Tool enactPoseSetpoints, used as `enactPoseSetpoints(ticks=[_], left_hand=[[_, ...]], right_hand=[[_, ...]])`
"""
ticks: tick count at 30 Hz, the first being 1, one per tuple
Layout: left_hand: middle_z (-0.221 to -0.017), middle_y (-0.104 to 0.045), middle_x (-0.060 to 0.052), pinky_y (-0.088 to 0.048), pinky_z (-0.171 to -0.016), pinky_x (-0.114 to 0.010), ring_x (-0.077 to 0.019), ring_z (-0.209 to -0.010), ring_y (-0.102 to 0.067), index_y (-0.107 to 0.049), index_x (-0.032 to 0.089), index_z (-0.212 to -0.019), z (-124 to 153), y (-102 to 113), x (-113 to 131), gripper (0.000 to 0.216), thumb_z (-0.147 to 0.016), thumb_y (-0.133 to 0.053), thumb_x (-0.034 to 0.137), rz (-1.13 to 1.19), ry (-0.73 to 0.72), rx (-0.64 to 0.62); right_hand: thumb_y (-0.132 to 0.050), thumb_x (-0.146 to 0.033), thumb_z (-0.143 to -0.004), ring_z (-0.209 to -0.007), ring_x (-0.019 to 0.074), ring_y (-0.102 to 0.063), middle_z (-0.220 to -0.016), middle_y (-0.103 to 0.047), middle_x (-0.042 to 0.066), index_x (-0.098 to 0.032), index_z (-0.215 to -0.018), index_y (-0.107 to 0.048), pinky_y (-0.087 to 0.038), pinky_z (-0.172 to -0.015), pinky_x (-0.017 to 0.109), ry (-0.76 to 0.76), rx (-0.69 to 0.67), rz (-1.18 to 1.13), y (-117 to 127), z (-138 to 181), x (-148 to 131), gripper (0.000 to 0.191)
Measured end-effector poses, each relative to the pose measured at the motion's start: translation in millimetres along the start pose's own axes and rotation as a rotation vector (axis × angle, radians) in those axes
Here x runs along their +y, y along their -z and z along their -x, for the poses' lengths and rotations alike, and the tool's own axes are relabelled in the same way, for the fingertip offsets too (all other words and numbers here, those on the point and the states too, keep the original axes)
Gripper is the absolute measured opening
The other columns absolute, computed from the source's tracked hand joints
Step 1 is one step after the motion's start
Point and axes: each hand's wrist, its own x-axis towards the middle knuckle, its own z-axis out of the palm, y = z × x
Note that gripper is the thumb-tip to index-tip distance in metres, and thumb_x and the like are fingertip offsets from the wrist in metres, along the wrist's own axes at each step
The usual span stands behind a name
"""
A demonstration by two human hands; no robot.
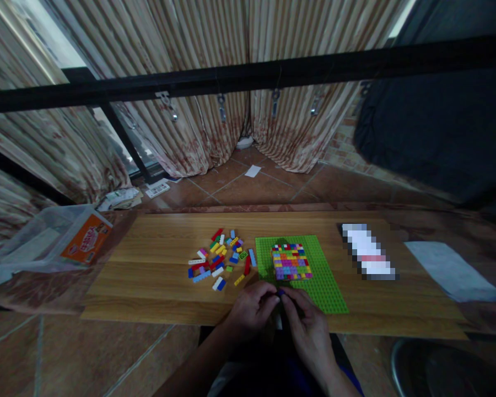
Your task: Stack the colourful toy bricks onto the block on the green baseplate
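Observation:
My left hand point(252, 310) and my right hand point(308, 320) meet at the near edge of the table, fingertips pinched together. Between them shows a small dark blue or purple toy brick point(280, 292), mostly covered by the fingers. Just beyond the hands, a block of many-coloured bricks point(291, 263) is built up on a green studded baseplate point(324, 286). To the left of the baseplate lie several loose bricks point(219, 259) in red, yellow, blue, white and green, spread over the wood.
The wooden tabletop point(149, 275) carries a blurred-out flat object point(367, 251) right of the baseplate. Farther right lies a white sheet point(458, 270). A clear plastic box point(37, 237) with an orange label stands at the left. A black rail point(248, 73) crosses before the curtains.

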Motion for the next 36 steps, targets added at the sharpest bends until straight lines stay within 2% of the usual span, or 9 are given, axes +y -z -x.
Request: enactPoseSetpoints(ticks=[15, 21, 36], left_hand=[[-0.077, -0.060, -0.001, -0.043, -0.065, -0.024, -0.0129, -0.072, -0.056, -0.056, 0.018, -0.085, -1.2, -1.3, -4.1, 0.009, -0.085, -0.050, 0.025, 0.000, -0.026, 0.003], [-0.076, -0.059, -0.001, -0.042, -0.063, -0.024, -0.0131, -0.071, -0.055, -0.056, 0.019, -0.085, -1.1, 0.2, -2.2, 0.011, -0.086, -0.048, 0.026, -0.031, -0.042, 0.002], [-0.072, -0.059, 0.000, -0.041, -0.060, -0.024, -0.0131, -0.069, -0.056, -0.056, 0.019, -0.078, -3.5, -3.5, -3.3, 0.011, -0.084, -0.049, 0.026, -0.096, 0.014, 0.039]], right_hand=[[-0.051, -0.038, -0.088, -0.096, 0.0219, -0.064, -0.102, -0.068, 0.008, -0.022, -0.102, -0.069, -0.050, -0.086, 0.037, -0.079, 0.006, -0.079, -0.8, -4.5, 0.2, 0.027], [-0.052, -0.038, -0.087, -0.093, 0.0216, -0.065, -0.098, -0.069, 0.007, -0.021, -0.099, -0.069, -0.051, -0.083, 0.036, -0.090, 0.014, -0.104, -3.1, -5.0, 0.0, 0.027], [-0.047, -0.030, -0.090, -0.086, 0.0199, -0.065, -0.092, -0.068, 0.008, -0.020, -0.097, -0.067, -0.053, -0.077, 0.034, 0.023, 0.086, 0.044, -7.9, -2.1, -1.5, 0.024]])
